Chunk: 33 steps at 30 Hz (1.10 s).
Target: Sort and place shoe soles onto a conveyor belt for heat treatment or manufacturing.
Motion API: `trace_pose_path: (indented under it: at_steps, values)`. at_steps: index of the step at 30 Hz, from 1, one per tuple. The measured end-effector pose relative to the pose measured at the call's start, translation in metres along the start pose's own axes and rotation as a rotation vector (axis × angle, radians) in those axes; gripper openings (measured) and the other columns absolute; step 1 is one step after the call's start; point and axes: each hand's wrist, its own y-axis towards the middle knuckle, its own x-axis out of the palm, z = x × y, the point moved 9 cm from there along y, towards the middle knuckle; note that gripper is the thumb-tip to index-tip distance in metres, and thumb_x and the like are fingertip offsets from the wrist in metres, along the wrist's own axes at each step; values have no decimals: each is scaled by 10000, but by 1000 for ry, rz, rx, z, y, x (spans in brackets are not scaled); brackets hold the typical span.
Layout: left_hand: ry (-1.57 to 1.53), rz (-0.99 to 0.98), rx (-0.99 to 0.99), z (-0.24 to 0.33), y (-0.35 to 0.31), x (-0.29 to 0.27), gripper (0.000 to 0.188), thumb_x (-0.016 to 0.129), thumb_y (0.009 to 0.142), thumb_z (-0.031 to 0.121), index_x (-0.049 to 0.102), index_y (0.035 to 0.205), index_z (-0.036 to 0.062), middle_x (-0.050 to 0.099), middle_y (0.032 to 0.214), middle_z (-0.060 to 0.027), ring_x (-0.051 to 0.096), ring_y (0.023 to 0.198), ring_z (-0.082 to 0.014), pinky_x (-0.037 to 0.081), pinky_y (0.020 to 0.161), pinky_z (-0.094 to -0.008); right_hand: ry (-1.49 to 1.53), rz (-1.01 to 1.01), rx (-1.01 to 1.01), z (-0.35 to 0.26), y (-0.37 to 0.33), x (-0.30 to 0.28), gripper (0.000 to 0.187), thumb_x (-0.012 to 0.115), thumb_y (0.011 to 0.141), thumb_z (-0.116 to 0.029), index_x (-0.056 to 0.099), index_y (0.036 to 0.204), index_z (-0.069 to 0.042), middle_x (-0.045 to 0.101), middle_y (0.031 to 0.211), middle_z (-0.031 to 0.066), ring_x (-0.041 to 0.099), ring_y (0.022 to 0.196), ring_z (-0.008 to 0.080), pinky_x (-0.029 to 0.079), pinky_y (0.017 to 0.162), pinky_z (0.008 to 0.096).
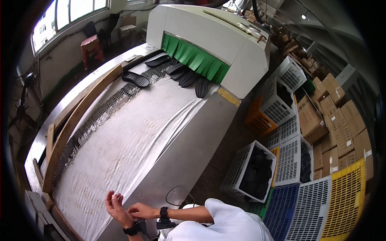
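Note:
My left hand (116, 207) is raised over the near end of the white-covered conveyor belt (116, 148), fingers loosely bent and a little apart, with nothing visible in it. Beside its wrist is my right hand (140, 210), its fingers curled closed; what they hold, if anything, is hidden. Each wrist wears a black strap with a small dark device. At the far end of the belt lie several black shoe soles: one sole (136, 79) sits to the left on the mesh, another sole (201, 87) to the right, with more close to the green strip curtain (195, 58).
The curtain hangs in the opening of a large pale machine (209, 32). A wooden rail (80, 116) borders the belt's left side. To my right stand a white crate (253, 170) of black pieces, stacked crates (281, 96) and cardboard boxes (339, 124). A red stool (91, 48) stands far left.

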Motion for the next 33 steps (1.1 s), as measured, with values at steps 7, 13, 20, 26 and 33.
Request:
trace_pose_path:
  at_steps: [7, 13, 20, 26, 33]
  values:
    - [-63, -46, 14, 7, -12, 28, 244, 566, 1025, 142, 600, 1223, 3, 633, 1139, -59, 615, 887, -111, 533, 800, -269, 444, 5, 41, 12, -15, 13, 304, 583, 962, -177, 679, 1154, 38, 696, 964, 20, 618, 813, 85, 495, 723, 247]
    - [-43, -115, -28, -1, -23, 50, 246, 588, 1015, 139, 608, 1220, 5, 649, 1055, -63, 619, 881, -131, 533, 799, -278, 447, -101, 154, 16, -22, 7, 304, 520, 996, -139, 657, 1227, 3, 693, 1043, 19, 628, 923, 79, 491, 817, 246]
    - [106, -123, 16, -19, -8, 98, 221, 621, 994, 93, 618, 1192, -4, 661, 987, -57, 633, 856, -129, 531, 790, -281, 421, -84, 275, 21, -32, -40, 297, 511, 989, -143, 651, 1215, -11, 690, 1048, 23, 625, 918, 98, 487, 804, 252]
    - [180, -111, -36, -65, 9, 162, 224, 620, 986, 54, 609, 1200, -12, 678, 1003, -63, 644, 884, -121, 520, 811, -256, -210, -109, 146, 13, -7, -150, 220, 590, 952, -159, 698, 1073, -10, 725, 939, 69, 667, 809, 152, 518, 717, 330]
    - [171, 94, -127, -97, 39, 202, 232, 622, 988, 78, 605, 1195, -27, 678, 963, -82, 652, 853, -138, 555, 786, -293, -779, 457, -108, -104, 118, -460, 245, 641, 854, -257, 712, 1043, -117, 734, 915, 137, 697, 873, 356, 556, 766, 465]
